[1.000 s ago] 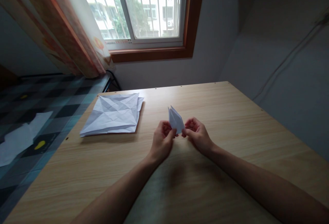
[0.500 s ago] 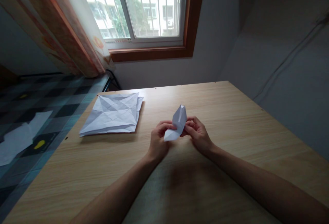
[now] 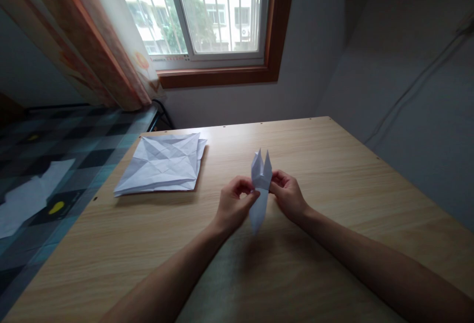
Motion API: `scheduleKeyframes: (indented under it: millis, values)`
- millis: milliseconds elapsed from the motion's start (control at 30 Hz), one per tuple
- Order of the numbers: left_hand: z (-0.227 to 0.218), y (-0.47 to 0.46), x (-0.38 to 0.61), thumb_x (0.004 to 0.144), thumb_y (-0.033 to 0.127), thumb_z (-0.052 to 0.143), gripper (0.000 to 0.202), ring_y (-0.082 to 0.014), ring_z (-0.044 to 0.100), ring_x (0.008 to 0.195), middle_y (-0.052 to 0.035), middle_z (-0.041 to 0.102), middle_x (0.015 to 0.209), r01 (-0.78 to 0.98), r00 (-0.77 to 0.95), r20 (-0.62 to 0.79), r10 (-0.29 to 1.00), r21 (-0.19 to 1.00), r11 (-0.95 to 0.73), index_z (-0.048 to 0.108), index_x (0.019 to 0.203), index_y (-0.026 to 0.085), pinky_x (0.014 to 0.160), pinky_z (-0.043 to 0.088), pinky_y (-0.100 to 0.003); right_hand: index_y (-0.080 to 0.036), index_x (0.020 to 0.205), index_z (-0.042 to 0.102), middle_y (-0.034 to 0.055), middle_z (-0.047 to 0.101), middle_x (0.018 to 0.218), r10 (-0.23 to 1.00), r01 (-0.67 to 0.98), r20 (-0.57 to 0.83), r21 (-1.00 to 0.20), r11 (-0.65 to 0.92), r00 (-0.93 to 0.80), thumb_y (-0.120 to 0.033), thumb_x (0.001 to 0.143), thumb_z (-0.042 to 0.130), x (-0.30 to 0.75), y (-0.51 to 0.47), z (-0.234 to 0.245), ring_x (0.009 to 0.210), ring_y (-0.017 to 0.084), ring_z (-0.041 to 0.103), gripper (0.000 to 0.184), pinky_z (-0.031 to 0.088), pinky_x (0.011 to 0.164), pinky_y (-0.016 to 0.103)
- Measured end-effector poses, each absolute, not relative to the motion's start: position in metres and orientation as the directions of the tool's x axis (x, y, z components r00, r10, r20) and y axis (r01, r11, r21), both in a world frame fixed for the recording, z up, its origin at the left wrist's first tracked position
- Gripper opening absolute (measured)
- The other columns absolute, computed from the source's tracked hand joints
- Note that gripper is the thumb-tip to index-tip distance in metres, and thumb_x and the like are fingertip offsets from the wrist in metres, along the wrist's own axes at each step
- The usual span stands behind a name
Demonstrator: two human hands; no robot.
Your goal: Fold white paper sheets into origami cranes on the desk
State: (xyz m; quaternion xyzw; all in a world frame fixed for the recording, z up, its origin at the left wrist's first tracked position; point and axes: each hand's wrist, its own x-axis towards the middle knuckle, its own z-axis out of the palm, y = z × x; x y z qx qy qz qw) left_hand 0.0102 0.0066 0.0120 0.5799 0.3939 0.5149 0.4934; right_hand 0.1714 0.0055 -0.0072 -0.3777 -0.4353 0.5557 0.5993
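Note:
A small piece of folded white paper is held above the table between my two hands. It has upright points at the top and one long point hanging down toward me. My left hand pinches its left edge near the middle, thumb in front. On the other side, my right hand is closed on the right edge, with its fingertips partly behind the paper.
Creased white sheets lie stacked on the wooden table, left of my hands. More white paper rests on a checked bedspread at the far left. A window and curtain are beyond the table.
The folded paper has turned and opened out: its lower point now hangs down, and separate points show at the top. My left hand has shifted its grip, its thumb now across the front.

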Motion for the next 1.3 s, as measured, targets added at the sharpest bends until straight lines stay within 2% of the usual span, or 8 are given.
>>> scheduleKeyframes:
  millis: [233, 400, 500, 567, 667, 800, 1033, 1300]
  values:
    - [0.001, 0.007, 0.011, 0.075, 0.017, 0.07, 0.032, -0.0116, 0.057, 0.068, 0.002, 0.062, 0.076, -0.034, 0.154, 0.301, 0.941, 0.954, -0.299, 0.059, 0.105, 0.021, 0.066, 0.046, -0.023, -0.021, 0.093, 0.071, 0.0034, 0.071, 0.085, 0.988, -0.338, 0.125, -0.937, 0.089, -0.086, -0.049, 0.081, 0.07, 0.175, 0.006, -0.012, 0.079, 0.02, 0.066, 0.03, 0.053, 0.077, 0.034]
    - [0.006, 0.006, 0.007, 0.076, 0.012, 0.064, 0.02, -0.0137, 0.058, 0.072, -0.0023, 0.065, 0.082, 0.136, 0.096, 0.406, 0.909, 0.899, -0.416, 0.073, 0.092, 0.02, 0.066, 0.045, -0.025, -0.024, 0.111, 0.071, 0.007, 0.065, 0.106, 0.946, -0.202, 0.24, -0.959, 0.197, -0.22, -0.062, 0.075, 0.068, 0.18, 0.002, -0.009, 0.098, 0.024, 0.062, 0.053, 0.05, 0.085, 0.036]
    - [0.009, 0.007, 0.005, 0.074, 0.014, 0.068, 0.014, -0.0143, 0.056, 0.075, -0.0021, 0.06, 0.08, 0.179, 0.013, 0.456, 0.89, 0.875, -0.451, 0.076, 0.082, 0.021, 0.065, 0.044, -0.025, -0.028, 0.112, 0.071, 0.005, 0.059, 0.109, 0.936, -0.163, 0.253, -0.962, 0.217, -0.245, -0.052, 0.071, 0.078, 0.179, 0.001, -0.005, 0.09, 0.02, 0.062, 0.048, 0.052, 0.077, 0.032]
    - [0.009, 0.008, 0.004, 0.074, 0.017, 0.07, 0.009, -0.0161, 0.057, 0.081, -0.0032, 0.06, 0.083, 0.177, -0.012, 0.464, 0.886, 0.873, -0.455, 0.077, 0.078, 0.021, 0.07, 0.045, -0.026, -0.028, 0.111, 0.071, 0.0049, 0.057, 0.106, 0.922, -0.158, 0.289, -0.954, 0.255, -0.257, -0.058, 0.072, 0.074, 0.179, 0.0, -0.002, 0.086, 0.019, 0.061, 0.05, 0.051, 0.074, 0.032]
    - [0.01, 0.008, 0.005, 0.077, 0.023, 0.069, 0.008, -0.0174, 0.06, 0.078, -0.004, 0.066, 0.08, 0.047, 0.063, 0.351, 0.934, 0.934, -0.354, 0.076, 0.08, 0.018, 0.071, 0.046, -0.028, -0.025, 0.109, 0.071, 0.0055, 0.055, 0.1, 0.902, -0.052, 0.353, -0.935, 0.352, -0.247, -0.069, 0.078, 0.061, 0.179, -0.001, 0.0, 0.086, 0.019, 0.058, 0.055, 0.05, 0.077, 0.033]
    - [0.012, 0.007, 0.008, 0.076, 0.028, 0.071, 0.014, -0.013, 0.056, 0.061, -0.0006, 0.065, 0.067, -0.138, 0.081, 0.184, 0.98, 0.975, -0.172, 0.068, 0.078, 0.015, 0.058, 0.044, -0.024, -0.02, 0.092, 0.072, 0.0054, 0.058, 0.094, 0.929, 0.146, 0.308, -0.929, 0.34, -0.205, -0.049, 0.08, 0.071, 0.175, -0.004, 0.003, 0.089, 0.02, 0.058, 0.032, 0.05, 0.079, 0.032]
    - [0.005, 0.016, 0.008, 0.076, 0.05, 0.071, 0.036, -0.0097, 0.049, 0.049, 0.0028, 0.057, 0.057, -0.278, -0.017, 0.073, 0.997, 0.958, -0.075, 0.061, 0.078, 0.015, 0.048, 0.038, -0.022, -0.016, 0.085, 0.065, -0.0019, 0.06, 0.062, 0.941, 0.042, -0.012, -0.999, 0.003, -0.338, -0.043, 0.083, 0.065, 0.166, -0.013, 0.007, 0.045, 0.011, 0.056, 0.027, 0.046, 0.041, 0.023]
    - [-0.002, 0.029, 0.006, 0.064, 0.054, 0.079, 0.045, -0.0075, 0.047, 0.051, 0.0057, 0.053, 0.058, -0.411, -0.249, -0.018, 0.968, 0.907, -0.089, 0.056, 0.075, 0.016, 0.049, 0.037, -0.018, -0.015, 0.072, 0.063, -0.0032, 0.058, 0.053, 0.95, 0.034, -0.043, -0.999, -0.034, -0.311, -0.038, 0.076, 0.073, 0.166, -0.013, 0.003, 0.04, 0.008, 0.052, 0.025, 0.041, 0.039, 0.019]
